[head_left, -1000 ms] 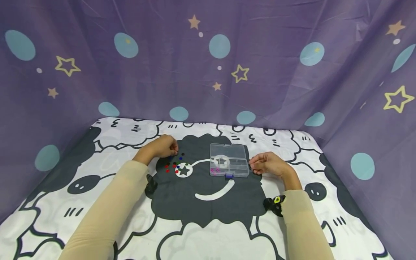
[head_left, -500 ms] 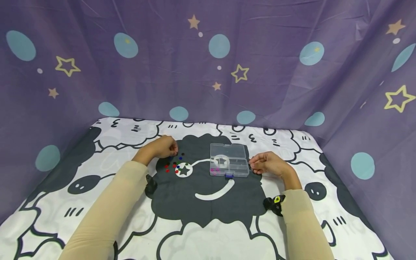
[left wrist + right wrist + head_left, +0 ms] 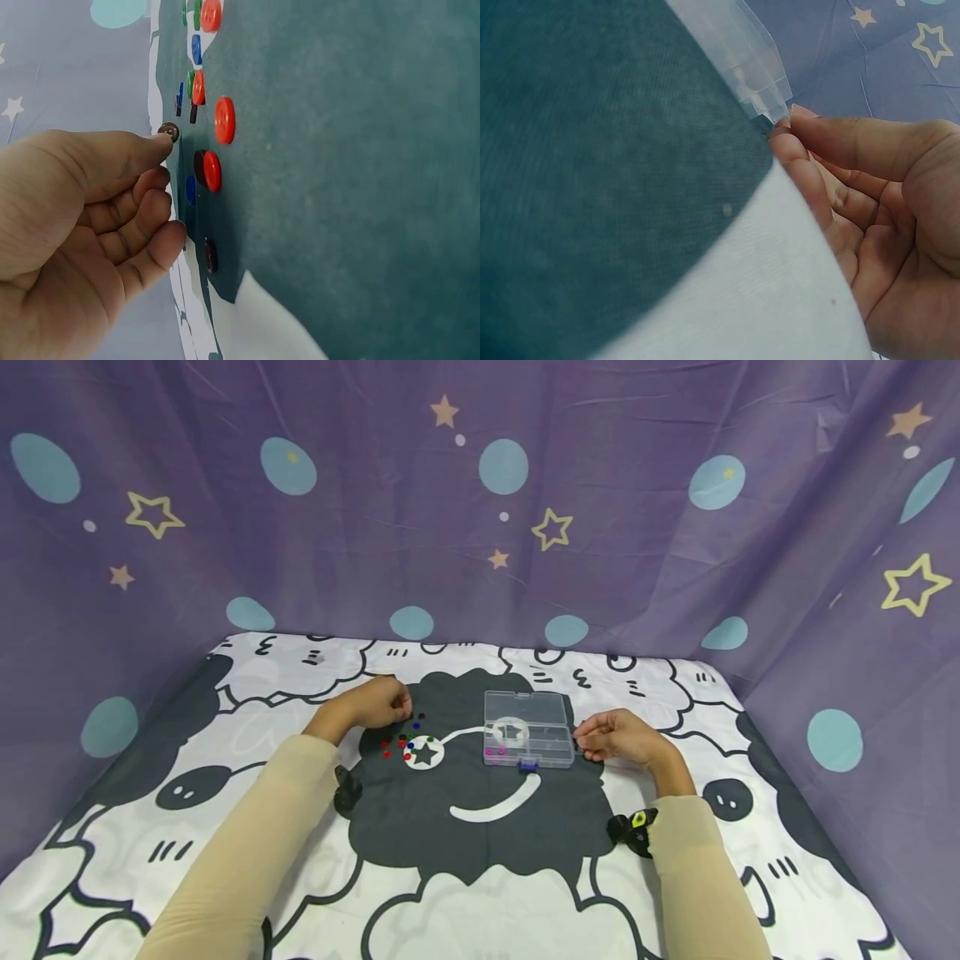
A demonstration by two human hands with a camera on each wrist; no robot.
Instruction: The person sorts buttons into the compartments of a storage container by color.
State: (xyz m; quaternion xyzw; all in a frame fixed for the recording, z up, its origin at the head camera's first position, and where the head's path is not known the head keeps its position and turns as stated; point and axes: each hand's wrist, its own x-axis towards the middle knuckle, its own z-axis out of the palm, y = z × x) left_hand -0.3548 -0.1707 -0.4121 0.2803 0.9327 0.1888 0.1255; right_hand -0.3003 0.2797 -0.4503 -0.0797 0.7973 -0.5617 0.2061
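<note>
My left hand (image 3: 381, 702) pinches a brown button (image 3: 169, 131) by the thumb tip, just above the dark patch of the cloth. Several loose red, blue, green and dark buttons lie close by, among them a red button (image 3: 224, 120) and a dark button (image 3: 211, 255). A clear plastic box (image 3: 528, 752) stands with its lid raised at the back, and pink buttons (image 3: 495, 752) show in its left part. At the box's right end, my right hand (image 3: 618, 739) holds the corner between thumb and forefinger; the exact contact is partly hidden.
A white cloth (image 3: 495, 910) with black cartoon drawings and a dark middle patch covers the table. Behind and at both sides hangs a purple curtain (image 3: 420, 527) with stars and blue ovals. The box's blue latch (image 3: 528, 767) faces the front.
The left hand has shifted very slightly at the edge of the loose buttons. My right hand stays at the box, which has not moved.
</note>
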